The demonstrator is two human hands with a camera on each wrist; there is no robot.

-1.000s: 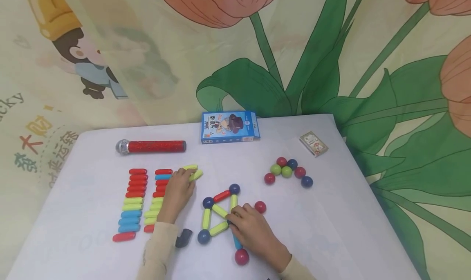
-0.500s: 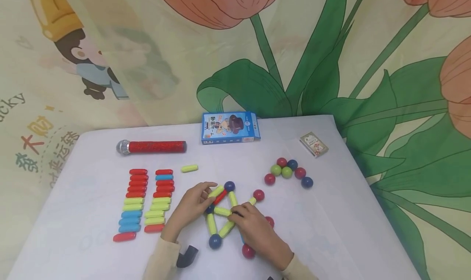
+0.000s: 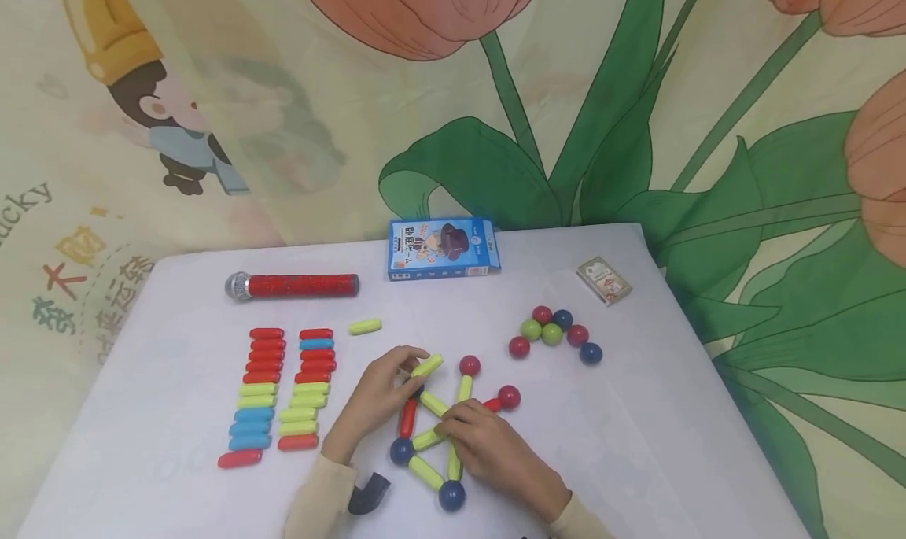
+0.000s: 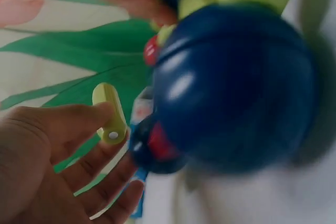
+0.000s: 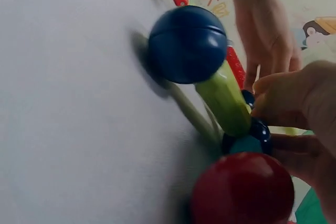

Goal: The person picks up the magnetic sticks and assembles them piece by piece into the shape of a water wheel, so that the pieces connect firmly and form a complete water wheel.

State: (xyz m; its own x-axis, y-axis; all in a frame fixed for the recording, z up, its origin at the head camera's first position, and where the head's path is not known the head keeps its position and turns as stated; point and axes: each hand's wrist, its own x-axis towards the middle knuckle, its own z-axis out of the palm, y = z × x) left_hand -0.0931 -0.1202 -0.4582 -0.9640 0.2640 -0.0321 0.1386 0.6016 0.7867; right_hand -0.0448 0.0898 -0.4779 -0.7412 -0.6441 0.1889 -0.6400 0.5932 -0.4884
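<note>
A flat frame of magnetic sticks and balls lies on the white table. It has blue balls at its near corners and red balls on its far side. My left hand pinches a yellow-green stick at the frame's far left end. The left wrist view shows that stick between thumb and fingers, beside a big blue ball. My right hand grips the frame's middle joint. The right wrist view shows a blue ball, a green stick and a red ball by its fingers.
Two rows of red, green and blue sticks lie to the left, with one loose green stick beyond. Several balls cluster at right. A blue box, a card pack and a red tube lie at the back. A dark curved piece sits near my left wrist.
My left hand took one of two green sticks beside the rows and carried it right to the frame. My right hand turned the frame, so the blue balls now sit nearest me.
</note>
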